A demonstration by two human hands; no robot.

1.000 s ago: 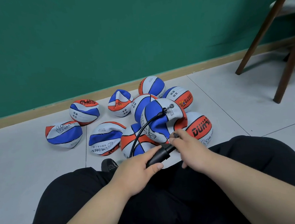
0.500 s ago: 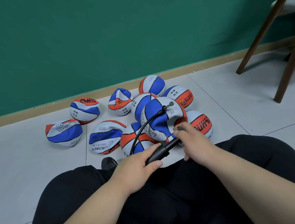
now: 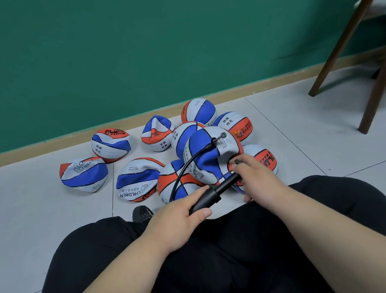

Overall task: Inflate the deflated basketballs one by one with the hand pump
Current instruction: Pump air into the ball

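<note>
The black hand pump lies slanted just above the person's lap. The left hand curls its fingers tight round the barrel, and the right hand grips the handle end, with the rod showing between them. Its hose loops up to the valve of a dented basketball, which rests on the other deflated balls heaped on the floor near its wall edge.
</note>
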